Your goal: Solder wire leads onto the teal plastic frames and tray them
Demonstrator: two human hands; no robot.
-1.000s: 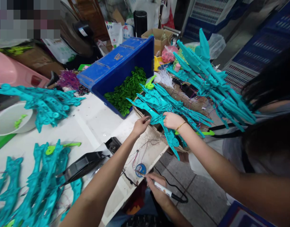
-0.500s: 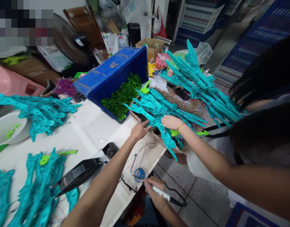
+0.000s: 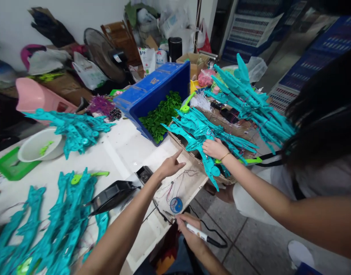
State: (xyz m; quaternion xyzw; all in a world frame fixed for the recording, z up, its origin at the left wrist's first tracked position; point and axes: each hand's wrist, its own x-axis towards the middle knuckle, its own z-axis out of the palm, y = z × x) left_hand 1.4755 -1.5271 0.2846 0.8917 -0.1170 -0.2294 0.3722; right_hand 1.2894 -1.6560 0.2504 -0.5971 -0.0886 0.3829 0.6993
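My left hand [image 3: 170,167] hovers over the table edge with index finger and thumb stretched apart, holding nothing. Its fingertip points at the heap of turquoise plastic parts [image 3: 189,141] lying on a cardboard box. My right hand [image 3: 191,231] is closed round the white handle of a soldering iron [image 3: 196,231], low at the table's front edge. The iron's tip lies close to a small round blue-labelled tin or spool [image 3: 176,205]. Thin wires [image 3: 172,187] run loosely between the two hands. A co-worker's hand [image 3: 214,149] rests on the turquoise heap.
A blue crate [image 3: 152,82] lies tipped, with green leaf-like pieces [image 3: 160,118] inside. Further turquoise parts [image 3: 69,206] cover the left of the table, near a black device [image 3: 114,194] and a white bowl [image 3: 39,147]. The co-worker's arm [image 3: 258,183] reaches in from the right.
My left hand has drawn back a little from the turquoise parts it was at. The view has swung left. My right hand still grips the soldering iron.
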